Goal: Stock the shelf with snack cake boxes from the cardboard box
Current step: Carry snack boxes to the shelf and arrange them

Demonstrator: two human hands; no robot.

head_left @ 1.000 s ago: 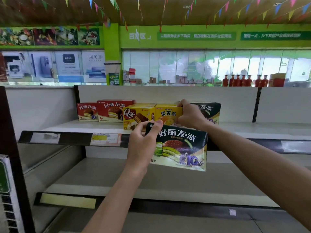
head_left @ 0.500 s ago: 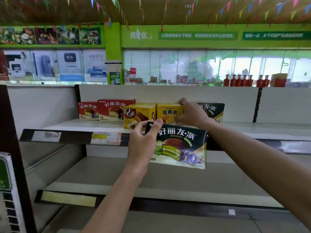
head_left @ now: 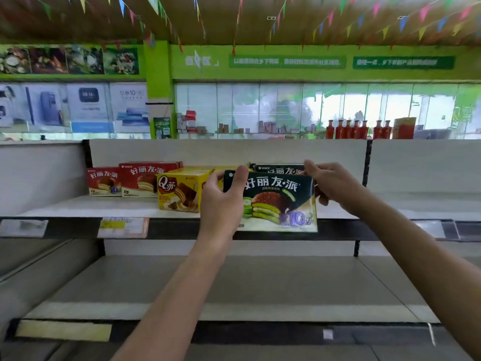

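A dark green snack cake box (head_left: pixel 276 201) is held upright at the front edge of the upper shelf (head_left: pixel 78 207). My left hand (head_left: pixel 221 201) grips its left end, thumb on the front face. My right hand (head_left: pixel 333 186) curls round its upper right corner. Right behind it, a second dark green box (head_left: pixel 278 168) stands on the shelf, mostly hidden. To the left stand a yellow Q box (head_left: pixel 179 191) and two red boxes (head_left: pixel 143 178) (head_left: pixel 104 181). The cardboard box is out of view.
The upper shelf runs bare to the right of the boxes, past a black upright (head_left: pixel 367 162). A wide lower shelf (head_left: pixel 234 287) lies below my arms. Price tags (head_left: pixel 122 227) hang on the upper shelf's front rail.
My left hand has lifted the dark green box from below the shelf rail up to shelf level. My right hand left the boxes on the shelf and moved right to the held box's corner.
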